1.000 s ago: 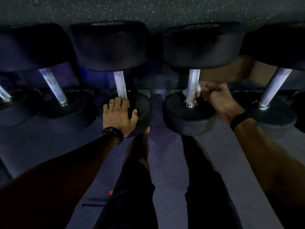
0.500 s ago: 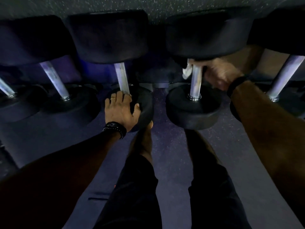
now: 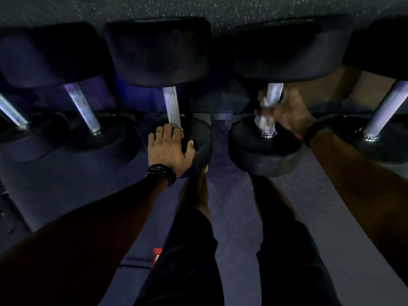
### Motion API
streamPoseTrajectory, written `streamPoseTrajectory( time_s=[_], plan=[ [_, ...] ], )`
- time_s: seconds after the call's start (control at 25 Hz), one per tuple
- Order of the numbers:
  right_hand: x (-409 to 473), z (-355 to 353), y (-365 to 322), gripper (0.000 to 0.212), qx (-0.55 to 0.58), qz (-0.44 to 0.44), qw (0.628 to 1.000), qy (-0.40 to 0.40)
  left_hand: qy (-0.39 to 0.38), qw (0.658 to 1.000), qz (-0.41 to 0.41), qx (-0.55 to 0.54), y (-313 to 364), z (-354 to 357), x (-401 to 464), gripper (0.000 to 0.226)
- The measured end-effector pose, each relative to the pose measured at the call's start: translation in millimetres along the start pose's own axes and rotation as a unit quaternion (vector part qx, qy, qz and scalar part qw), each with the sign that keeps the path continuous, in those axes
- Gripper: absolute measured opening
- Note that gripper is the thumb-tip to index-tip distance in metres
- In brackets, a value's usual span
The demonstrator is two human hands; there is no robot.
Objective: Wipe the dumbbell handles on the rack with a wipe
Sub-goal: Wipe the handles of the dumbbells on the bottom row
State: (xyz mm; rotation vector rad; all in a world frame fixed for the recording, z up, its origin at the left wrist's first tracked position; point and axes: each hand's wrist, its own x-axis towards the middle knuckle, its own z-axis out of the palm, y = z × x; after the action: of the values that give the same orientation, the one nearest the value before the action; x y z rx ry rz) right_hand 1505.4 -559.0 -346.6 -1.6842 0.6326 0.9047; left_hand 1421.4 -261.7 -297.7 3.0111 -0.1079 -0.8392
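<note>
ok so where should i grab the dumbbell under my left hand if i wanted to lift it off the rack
Take the knurled steel handle, the bare bar between the two black heads, wrapping your fingers round its middle from the near side. It slopes up and away from you, so come in across it. The left hand now rests on the near head, probably too wide to grip.

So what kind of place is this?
Probably a gym. A row of black dumbbells with metal handles sits over speckled rubber flooring, and the right hand rubs a wipe along one handle.
</note>
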Motion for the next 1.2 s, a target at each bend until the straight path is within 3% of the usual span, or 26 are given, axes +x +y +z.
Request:
streamPoseTrajectory(
  time_s=[0.08, 0.12, 0.2, 0.32, 0.44, 0.52, 0.6, 0.84, 0.92, 1.04, 1.12, 1.2],
  plan=[
    [-26.0, -9.1, 25.3, 0.036, -0.137, 0.010, 0.990, 0.022, 0.001, 1.000, -0.004, -0.001, -1.1, 0.4, -0.1, 0.046],
    [-32.9, -11.5, 29.3, 0.039, -0.147, 0.015, 0.988, 0.050, -0.002, 1.000, -0.006, 0.000, -1.2, 0.6, -0.1, 0.046],
    [-33.6, -5.7, 15.6, 0.039, -0.043, -0.039, 0.993, 0.099, -0.001, 1.000, -0.008, 0.000, -1.8, 0.7, -0.9, 0.046],
    [-16.1, -3.7, -15.3, 0.045, 0.118, -0.108, 0.969, 0.188, 0.010, 1.000, -0.004, -0.004, -1.4, 0.5, -0.5, 0.044],
    [-28.0, -4.1, -5.3, 0.059, 0.256, -0.023, 0.958, 0.128, 0.005, 1.000, -0.001, -0.003, -0.2, 1.2, -0.2, 0.043],
    [-48.8, -2.1, 10.9, 0.054, 0.195, 0.013, 0.978, 0.070, 0.005, 1.000, -0.002, -0.003, -1.4, 1.0, -0.5, 0.043],
    [-49.2, -0.5, 15.6, 0.040, 0.127, -0.008, 0.989, 0.073, 0.011, 1.000, -0.004, 0.000, -2.4, 1.9, -0.3, 0.044],
    [-24.0, 9.6, -20.4, 0.018, 0.150, -0.149, 0.939, 0.272, 0.011, 1.000, 0.004, -0.002, -2.3, 1.5, -0.1, 0.043],
    [-40.1, 16.8, -10.0, 0.014, 0.086, -0.118, 0.952, 0.271, 0.005, 1.000, 0.003, 0.001, -2.0, 0.8, 0.3, 0.044],
    [-55.9, 17.3, 11.5, 0.016, -0.074, -0.037, 0.975, 0.207, 0.002, 1.000, -0.004, 0.009, -1.4, 1.1, -0.1, 0.045],
    [-42.7, 15.2, 6.0, 0.027, -0.055, -0.046, 0.972, 0.224, 0.002, 1.000, -0.001, 0.012, -1.9, 1.6, 0.2, 0.044],
    [-19.6, 15.2, -10.6, 0.019, 0.017, -0.056, 0.954, 0.295, 0.000, 1.000, 0.003, 0.013, -2.5, 1.6, -0.4, 0.043]
  ],
)
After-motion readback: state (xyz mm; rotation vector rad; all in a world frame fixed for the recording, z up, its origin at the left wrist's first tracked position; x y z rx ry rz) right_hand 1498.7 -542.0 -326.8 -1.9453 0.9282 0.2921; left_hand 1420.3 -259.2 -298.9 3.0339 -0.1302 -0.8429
